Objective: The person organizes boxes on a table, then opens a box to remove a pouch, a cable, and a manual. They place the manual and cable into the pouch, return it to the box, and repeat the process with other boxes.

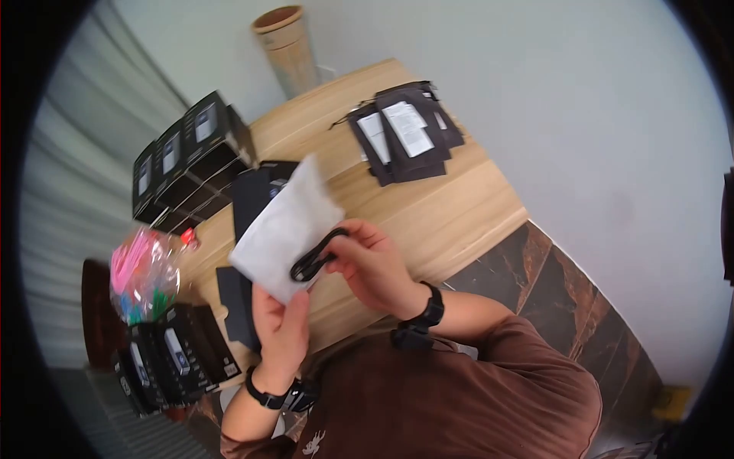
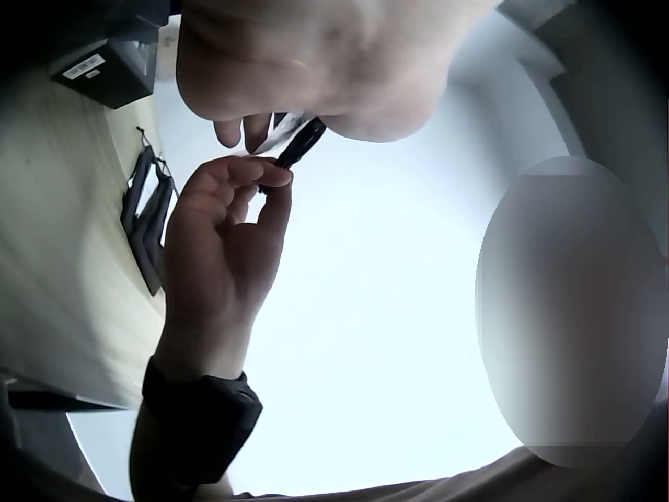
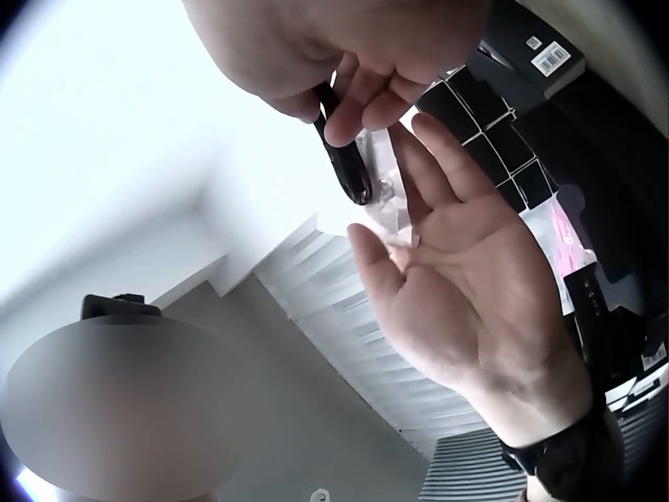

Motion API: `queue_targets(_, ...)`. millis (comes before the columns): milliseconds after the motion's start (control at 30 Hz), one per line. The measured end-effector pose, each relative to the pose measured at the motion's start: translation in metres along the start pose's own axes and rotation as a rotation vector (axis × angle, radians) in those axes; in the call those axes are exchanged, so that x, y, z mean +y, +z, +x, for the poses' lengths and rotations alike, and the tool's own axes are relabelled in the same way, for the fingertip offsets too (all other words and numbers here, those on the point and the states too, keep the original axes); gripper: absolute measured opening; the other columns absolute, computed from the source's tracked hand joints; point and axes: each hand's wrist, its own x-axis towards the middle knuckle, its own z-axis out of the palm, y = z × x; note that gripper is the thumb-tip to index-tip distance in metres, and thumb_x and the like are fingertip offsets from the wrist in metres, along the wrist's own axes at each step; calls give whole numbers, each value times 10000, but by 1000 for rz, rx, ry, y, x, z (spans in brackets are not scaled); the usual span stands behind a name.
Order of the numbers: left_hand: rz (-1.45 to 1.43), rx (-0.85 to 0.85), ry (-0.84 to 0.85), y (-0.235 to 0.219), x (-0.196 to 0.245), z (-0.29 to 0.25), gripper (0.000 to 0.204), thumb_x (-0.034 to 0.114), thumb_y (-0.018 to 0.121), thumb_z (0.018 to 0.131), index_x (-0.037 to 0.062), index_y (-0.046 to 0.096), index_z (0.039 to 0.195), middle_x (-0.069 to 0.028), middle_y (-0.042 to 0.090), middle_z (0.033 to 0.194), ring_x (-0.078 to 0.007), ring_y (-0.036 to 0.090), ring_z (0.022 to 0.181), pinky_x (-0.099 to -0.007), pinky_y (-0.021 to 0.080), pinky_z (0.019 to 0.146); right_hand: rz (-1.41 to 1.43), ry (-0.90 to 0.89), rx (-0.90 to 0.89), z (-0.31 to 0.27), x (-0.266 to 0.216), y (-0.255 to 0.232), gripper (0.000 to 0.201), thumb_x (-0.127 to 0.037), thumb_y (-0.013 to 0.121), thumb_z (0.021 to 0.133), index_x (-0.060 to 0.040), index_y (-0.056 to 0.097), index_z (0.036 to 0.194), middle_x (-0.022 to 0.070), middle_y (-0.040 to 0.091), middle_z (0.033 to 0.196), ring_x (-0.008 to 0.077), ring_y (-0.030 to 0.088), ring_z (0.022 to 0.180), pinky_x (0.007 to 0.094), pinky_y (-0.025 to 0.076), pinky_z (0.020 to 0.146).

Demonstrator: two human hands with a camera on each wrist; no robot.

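A black coiled cable is pinched between the thumb and fingers of my right hand, over a white pouch. My left hand holds the pouch at its lower edge, thumb on top and fingers beneath. In the right wrist view the cable hangs from the right fingers beside the pouch, above the left palm. The left wrist view shows the right hand pinching one end of the cable.
Stacked black boxes stand at the table's left, with more boxes nearer me. A plastic bag of coloured items lies between them. Dark pouches with white labels lie at the back right. Behind the table stands a tall vase.
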Motion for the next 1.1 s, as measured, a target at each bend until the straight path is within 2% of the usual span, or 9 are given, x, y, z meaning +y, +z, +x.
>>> queue_targets(67,254,-38,13,-12,0,0,528,23,639,1021,-29,423,1500,-131,575,1459,-228,575,1334,-419,432,1170,-81,8,-48,-1,1,-2,188,1,643,1014,-25,658,1200,108,748,1037,181,720,885,311,576,775)
queue_targets(200,118,138,-103,-6,-1,7,480,12,655,1009,-24,495,1460,-132,614,1411,-224,595,1299,-382,447,1127,-285,-136,2,-3,9,-8,305,-31,709,996,-29,615,1286,68,708,1170,125,676,1010,268,555,851)
queue_targets(267,-33,195,-100,3,1,8,462,-8,647,1007,-25,514,1449,-126,625,1398,-218,598,1291,-364,445,1115,-225,22,75,-10,7,-2,321,-45,698,1009,-29,597,1314,51,687,1213,113,657,1054,271,548,880)
queue_targets(400,112,61,-113,-2,-5,10,464,-65,598,1007,-34,493,1458,-133,620,1402,-231,613,1281,-372,461,1115,-215,6,-27,-16,13,4,300,-85,674,1040,-30,602,1326,35,692,1194,110,668,1051,286,557,896)
queue_targets(533,127,-9,-185,1,-2,11,422,-41,600,1008,22,519,1418,-143,637,1374,-242,661,1209,-386,518,1051,-504,-149,-72,7,-26,-4,267,-118,667,1052,-26,648,1302,28,721,1106,117,695,996,298,575,881)
queue_targets(633,135,-58,-218,-19,5,0,333,-88,574,996,23,552,1309,-152,646,1327,-249,680,1166,-395,530,1034,-799,-200,15,56,-101,-10,312,-48,688,1010,-9,640,1316,48,736,1172,103,692,1037,285,561,929)
queue_targets(700,183,-81,-233,-30,21,-11,256,-124,554,984,21,554,1194,-158,654,1268,-252,691,1126,-383,535,1016,-733,-216,-5,98,-152,-22,343,9,706,960,25,627,1294,57,757,1145,94,708,995,271,570,882)
queue_targets(867,252,153,-49,-57,33,-42,213,-108,559,975,30,564,1137,-154,659,1199,-224,687,1033,-342,537,940,-1154,-9,224,167,-232,-106,274,-29,748,921,43,680,1177,98,772,988,137,728,853,279,585,779)
queue_targets(1100,309,601,234,-101,29,-75,166,-71,590,997,63,550,1088,-125,605,1125,-195,613,1004,-324,497,890,-1626,-97,386,191,-250,-158,510,-239,856,864,27,675,1260,61,720,956,117,639,788,271,518,676)
